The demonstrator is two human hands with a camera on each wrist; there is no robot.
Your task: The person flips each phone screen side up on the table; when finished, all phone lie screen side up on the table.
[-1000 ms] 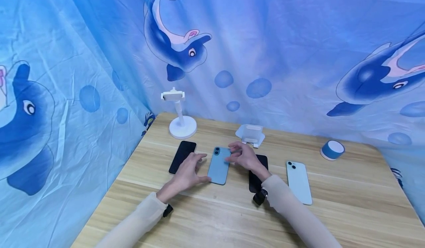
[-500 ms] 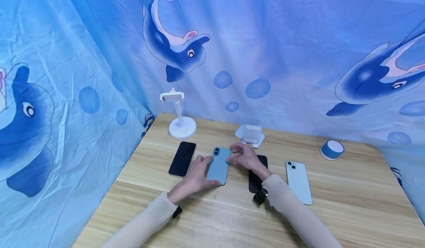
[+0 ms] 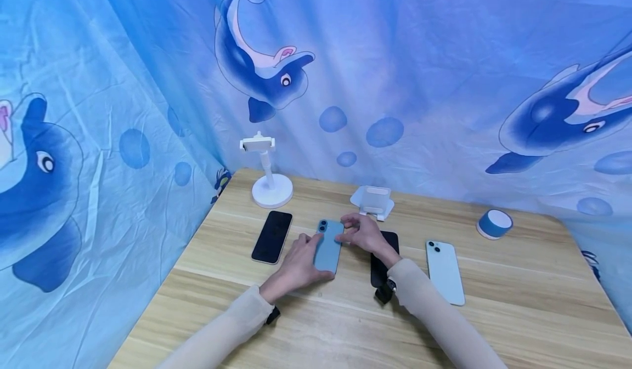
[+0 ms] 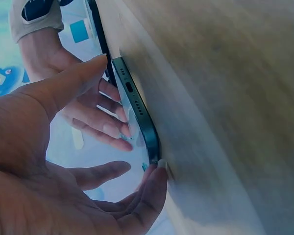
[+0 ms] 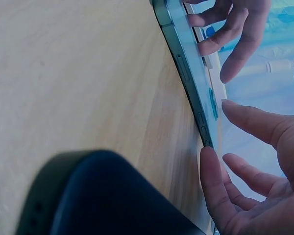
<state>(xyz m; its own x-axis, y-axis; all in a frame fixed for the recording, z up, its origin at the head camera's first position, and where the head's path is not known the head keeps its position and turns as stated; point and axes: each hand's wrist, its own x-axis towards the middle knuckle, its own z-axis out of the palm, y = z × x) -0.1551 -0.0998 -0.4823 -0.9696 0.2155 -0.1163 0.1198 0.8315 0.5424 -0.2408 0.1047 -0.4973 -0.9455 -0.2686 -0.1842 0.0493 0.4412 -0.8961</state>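
A blue smartphone lies camera side up on the table, its lenses at the far end. My left hand spans its near end in the head view. In the left wrist view, this hand's curved fingers meet one lower corner and the thumb hovers by the other. My right hand is at the phone's far right edge. One right fingertip sits at the phone's end in the right wrist view, while the thumb stays spread above. Neither hand is visibly closed round the phone.
A black-screened phone lies left; another dark phone is under my right wrist. A pale phone lies right. Behind stand a white phone stand, a small folding stand and a blue-white cylinder.
My left hand has moved right, from beside the blue smartphone to over its near end. The right hand and the phone have stayed nearly in place.
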